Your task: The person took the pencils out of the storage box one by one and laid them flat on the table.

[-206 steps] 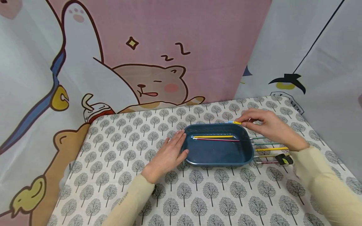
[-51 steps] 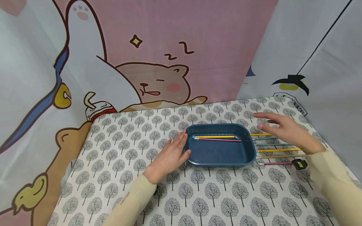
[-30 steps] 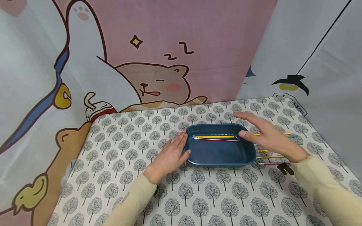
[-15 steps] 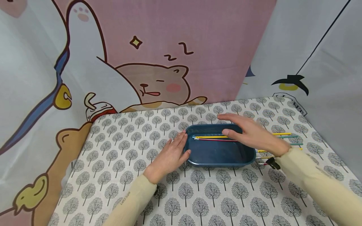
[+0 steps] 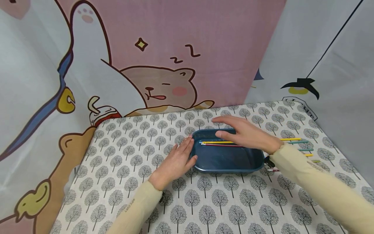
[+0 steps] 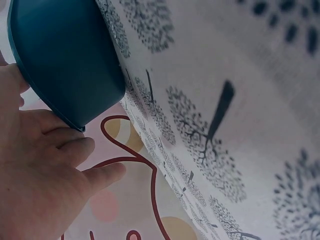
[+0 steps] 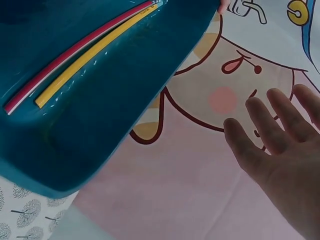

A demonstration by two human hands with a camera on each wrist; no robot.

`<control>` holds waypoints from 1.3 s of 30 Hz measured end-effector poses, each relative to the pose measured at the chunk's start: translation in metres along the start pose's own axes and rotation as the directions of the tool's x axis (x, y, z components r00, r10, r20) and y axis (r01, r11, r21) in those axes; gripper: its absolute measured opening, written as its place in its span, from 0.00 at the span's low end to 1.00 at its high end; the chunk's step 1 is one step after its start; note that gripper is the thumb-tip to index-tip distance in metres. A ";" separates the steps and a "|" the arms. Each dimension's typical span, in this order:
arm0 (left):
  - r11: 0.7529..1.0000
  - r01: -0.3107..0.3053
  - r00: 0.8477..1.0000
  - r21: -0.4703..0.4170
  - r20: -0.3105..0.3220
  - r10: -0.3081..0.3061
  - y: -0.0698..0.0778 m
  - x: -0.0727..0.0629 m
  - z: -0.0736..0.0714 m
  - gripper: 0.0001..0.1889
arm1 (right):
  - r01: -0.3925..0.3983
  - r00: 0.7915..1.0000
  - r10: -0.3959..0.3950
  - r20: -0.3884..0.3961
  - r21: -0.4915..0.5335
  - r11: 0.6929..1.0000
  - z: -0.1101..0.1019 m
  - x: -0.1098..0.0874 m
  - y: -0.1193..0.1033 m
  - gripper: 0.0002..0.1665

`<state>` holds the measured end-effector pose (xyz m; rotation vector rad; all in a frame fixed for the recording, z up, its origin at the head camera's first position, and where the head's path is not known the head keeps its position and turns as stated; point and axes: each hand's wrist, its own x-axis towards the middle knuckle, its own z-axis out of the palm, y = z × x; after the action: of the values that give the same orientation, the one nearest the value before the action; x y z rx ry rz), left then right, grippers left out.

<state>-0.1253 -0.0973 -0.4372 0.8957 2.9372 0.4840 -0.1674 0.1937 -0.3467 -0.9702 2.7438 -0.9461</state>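
Note:
A dark blue rectangular tray (image 5: 204, 170) stands on the table with a yellow pencil (image 5: 216, 142) and a red pencil (image 5: 220, 145) lying lengthwise inside it. My left hand (image 5: 173, 161) rests its straight fingers against the tray's left end. In the left wrist view, the fingertips of that hand touch the tray wall (image 6: 75, 65). Above the tray's right half hovers my right hand (image 5: 245, 133), fingers extended and thumb apart, holding nothing. In the right wrist view, a gap separates this hand (image 7: 285, 155) from the tray's rim.
Several pencils lie in a row right of the tray, among them a yellow one (image 5: 292, 139) and a green one (image 5: 301, 142); my right forearm partly covers them. A tree-print cloth (image 5: 131, 175) covers the table. A cartoon-print curtain (image 5: 228, 48) hangs behind.
Earlier my right hand held a yellow pencil behind the tray; later a yellow pencil lay at the back of the row. Since then that empty hand has swept left over the tray. My left hand stayed.

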 end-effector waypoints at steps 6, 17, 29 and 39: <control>1.000 0.002 1.000 -0.006 0.001 -0.002 0.000 0.001 0.000 0.38 | 0.021 0.999 -0.020 0.036 -0.021 1.000 0.008 0.013 0.004 0.35; 1.000 -0.007 1.000 0.001 0.002 0.007 -0.002 0.001 0.001 0.37 | 0.021 0.994 -0.021 0.106 -0.002 1.000 0.022 0.028 0.017 0.35; 1.000 -0.015 1.000 0.013 -0.011 0.015 -0.002 0.001 0.001 0.37 | 0.093 0.985 -0.082 0.153 -0.069 0.993 0.042 0.037 0.025 0.33; 1.000 -0.010 1.000 0.008 -0.009 0.010 -0.002 0.000 0.001 0.37 | 0.055 0.982 -0.044 0.185 -0.052 0.997 0.051 0.038 0.032 0.31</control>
<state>-0.1264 -0.0979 -0.4391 0.9119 2.9467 0.4787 -0.2012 0.1637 -0.4022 -1.0814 2.6171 -0.7466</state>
